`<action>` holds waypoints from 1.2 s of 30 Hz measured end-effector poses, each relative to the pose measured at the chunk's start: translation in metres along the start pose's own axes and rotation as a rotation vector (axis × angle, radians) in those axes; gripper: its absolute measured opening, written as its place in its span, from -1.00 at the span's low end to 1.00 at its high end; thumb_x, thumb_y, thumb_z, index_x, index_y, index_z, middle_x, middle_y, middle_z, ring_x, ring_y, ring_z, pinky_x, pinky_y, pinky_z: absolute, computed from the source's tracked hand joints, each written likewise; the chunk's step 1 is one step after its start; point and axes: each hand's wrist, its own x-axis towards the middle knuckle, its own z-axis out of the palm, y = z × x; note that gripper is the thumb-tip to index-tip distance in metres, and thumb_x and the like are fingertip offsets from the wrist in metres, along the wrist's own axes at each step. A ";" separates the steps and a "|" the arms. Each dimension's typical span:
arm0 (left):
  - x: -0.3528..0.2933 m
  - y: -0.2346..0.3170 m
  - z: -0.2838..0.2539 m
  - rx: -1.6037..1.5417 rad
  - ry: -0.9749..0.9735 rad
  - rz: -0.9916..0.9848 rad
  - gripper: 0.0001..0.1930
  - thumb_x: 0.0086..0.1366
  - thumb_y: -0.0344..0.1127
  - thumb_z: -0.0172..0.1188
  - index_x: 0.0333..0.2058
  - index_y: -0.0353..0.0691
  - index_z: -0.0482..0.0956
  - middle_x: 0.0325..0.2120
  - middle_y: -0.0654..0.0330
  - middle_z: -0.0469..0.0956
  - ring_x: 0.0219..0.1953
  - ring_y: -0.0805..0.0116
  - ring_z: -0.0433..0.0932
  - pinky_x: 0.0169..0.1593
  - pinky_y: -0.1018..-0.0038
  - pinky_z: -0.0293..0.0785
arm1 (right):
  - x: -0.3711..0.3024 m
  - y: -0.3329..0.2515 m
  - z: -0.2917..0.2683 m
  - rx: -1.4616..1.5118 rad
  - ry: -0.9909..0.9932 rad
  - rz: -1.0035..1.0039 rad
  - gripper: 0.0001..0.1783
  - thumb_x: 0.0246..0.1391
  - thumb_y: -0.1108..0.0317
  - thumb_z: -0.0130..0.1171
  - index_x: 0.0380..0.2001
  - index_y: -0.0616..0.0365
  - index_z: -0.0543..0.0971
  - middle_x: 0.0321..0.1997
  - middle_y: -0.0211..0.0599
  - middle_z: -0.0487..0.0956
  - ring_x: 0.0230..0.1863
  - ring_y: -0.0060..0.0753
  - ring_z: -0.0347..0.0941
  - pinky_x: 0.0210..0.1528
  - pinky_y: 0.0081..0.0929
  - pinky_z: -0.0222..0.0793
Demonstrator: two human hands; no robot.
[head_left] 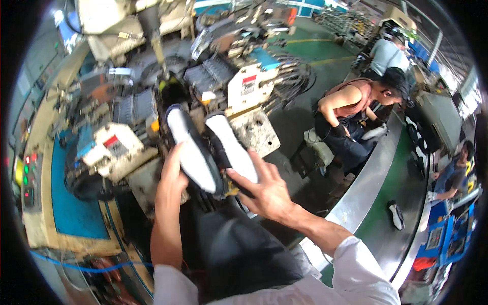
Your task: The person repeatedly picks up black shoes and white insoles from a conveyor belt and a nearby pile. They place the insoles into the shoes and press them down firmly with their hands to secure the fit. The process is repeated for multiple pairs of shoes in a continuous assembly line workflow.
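Two dark shoes with white undersides turned up lie side by side in front of a machine. My left hand [174, 170] is closed along the near left side of the left shoe [190, 150], its fingertips partly hidden behind the edge. The right shoe [233, 147] is gripped by my right hand [267, 189], thumb and fingers at its near end. Both shoes point away from me, their far ends close to the machine's dark central opening [173, 91].
Metal machine parts, cables and white housings [251, 86] surround the shoes. A control panel [31, 180] with lit buttons stands at left. To the right runs a green conveyor [376, 239] with a metal edge, carrying several shoes. A seated co-worker [351, 107] handles a shoe beside it.
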 end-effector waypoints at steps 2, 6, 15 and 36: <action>-0.056 -0.006 -0.003 0.024 -0.087 0.014 -0.39 0.55 -0.03 0.07 0.35 -0.39 0.38 0.20 -0.15 0.59 0.20 -0.08 0.62 0.35 -0.02 0.50 | 0.038 -0.002 0.012 -0.017 -0.010 -0.024 -0.11 0.06 0.14 0.47 0.48 -0.52 0.41 0.64 0.37 0.00 0.15 0.43 0.43 0.19 0.11 0.57; -0.177 -0.013 -0.011 -0.380 -0.230 -0.004 -0.09 0.49 0.37 -0.02 0.52 -0.24 0.16 0.40 -0.30 0.31 0.42 -0.46 0.30 0.40 -0.44 0.26 | 0.094 -0.017 0.057 0.010 0.065 -0.077 -0.12 0.09 0.13 0.46 0.49 -0.54 0.39 0.64 0.33 0.00 0.11 0.39 0.43 0.12 0.13 0.60; -0.291 -0.047 -0.048 -0.414 0.176 -0.030 0.10 0.33 0.71 -0.26 0.42 -0.20 0.32 0.13 -0.30 0.57 -0.06 -0.38 0.69 -0.04 -0.26 0.68 | 0.084 -0.035 0.116 0.064 0.091 0.034 -0.09 0.12 0.11 0.43 0.53 -0.59 0.31 0.67 0.26 -0.07 0.16 0.44 0.39 0.20 0.16 0.55; -0.328 -0.128 -0.070 -0.225 0.327 -0.190 -0.22 0.55 0.29 -0.08 0.40 -0.30 0.20 0.10 -0.31 0.54 -0.03 -0.37 0.68 0.08 -0.20 0.70 | 0.138 -0.021 0.138 -0.093 0.253 -0.263 -0.34 0.31 0.29 0.00 0.46 0.15 0.39 0.56 0.33 0.24 0.61 0.31 0.10 0.68 0.07 -0.12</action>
